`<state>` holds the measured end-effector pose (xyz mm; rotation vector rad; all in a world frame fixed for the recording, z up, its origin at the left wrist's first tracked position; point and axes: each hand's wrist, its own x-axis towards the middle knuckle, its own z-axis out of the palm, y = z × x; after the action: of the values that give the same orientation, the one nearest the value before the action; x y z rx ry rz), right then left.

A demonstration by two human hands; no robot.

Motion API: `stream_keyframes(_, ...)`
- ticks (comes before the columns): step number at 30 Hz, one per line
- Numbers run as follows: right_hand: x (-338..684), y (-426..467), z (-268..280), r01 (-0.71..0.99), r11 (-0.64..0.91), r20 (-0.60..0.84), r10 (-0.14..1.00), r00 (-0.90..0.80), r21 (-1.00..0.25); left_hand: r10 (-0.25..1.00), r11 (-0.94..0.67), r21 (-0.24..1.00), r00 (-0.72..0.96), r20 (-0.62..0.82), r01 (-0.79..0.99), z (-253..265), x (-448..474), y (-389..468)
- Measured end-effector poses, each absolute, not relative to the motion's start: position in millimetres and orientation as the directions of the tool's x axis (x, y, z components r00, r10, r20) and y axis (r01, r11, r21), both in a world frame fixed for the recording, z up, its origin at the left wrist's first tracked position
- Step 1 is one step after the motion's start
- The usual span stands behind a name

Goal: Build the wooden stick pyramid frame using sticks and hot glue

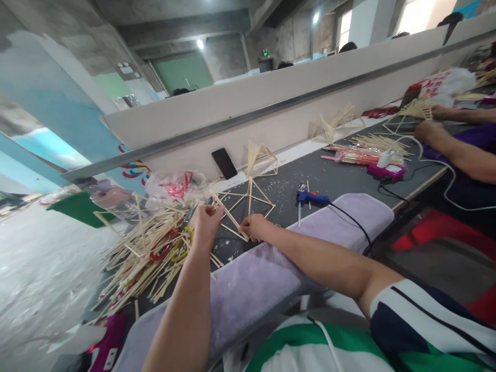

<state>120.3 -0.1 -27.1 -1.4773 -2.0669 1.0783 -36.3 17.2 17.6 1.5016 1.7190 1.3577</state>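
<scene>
A frame of thin wooden sticks (250,197) stands on the dark tabletop before me, its sticks joined into a pyramid-like shape. My left hand (208,219) is closed in a pinch on a wooden stick at the frame's left side. At the near lower corner, the fingers of my right hand (253,227) are closed on the frame, where sticks meet. Just what lies between those fingertips is partly hidden. Behind it, a finished-looking fan of sticks (256,157) leans near the white partition. A blue glue gun (310,197) rests to the right of my right hand.
Loose sticks (135,263) are heaped at left with red-handled pliers (165,245). A black phone (224,163) leans on the partition (240,121). A purple padded cloth (251,281) covers the near edge. At right, a co-worker's hands (430,129) hold another stick frame (411,113) beyond a purple power strip (387,169).
</scene>
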Motion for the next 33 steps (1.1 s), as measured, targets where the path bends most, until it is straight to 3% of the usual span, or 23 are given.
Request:
stream_keyframes(4,120.4,1.2,-27.8,0.654,0.177,-0.121,0.915,-0.385,-0.736,0.999,0.041,0.881,-0.041,-0.025,0.471,12.7,-32.6,4.6)
stream_keyframes(9,120.8,-1.4,-21.1,0.691,0.190,-0.134,0.913,-0.386,-0.697,0.986,0.104,0.893,0.071,-0.150,0.439,8.3,-24.3,1.5)
stream_keyframes(16,124.3,-10.0,-7.7,0.728,0.192,-0.186,0.896,-0.404,-0.658,0.977,0.136,0.897,0.091,-0.191,0.421,6.7,-25.3,4.0)
stream_keyframes(33,129.4,-10.5,-15.2,0.699,0.308,-0.029,0.905,-0.425,-0.646,0.973,0.136,0.883,0.106,-0.204,0.449,5.0,-25.1,4.5)
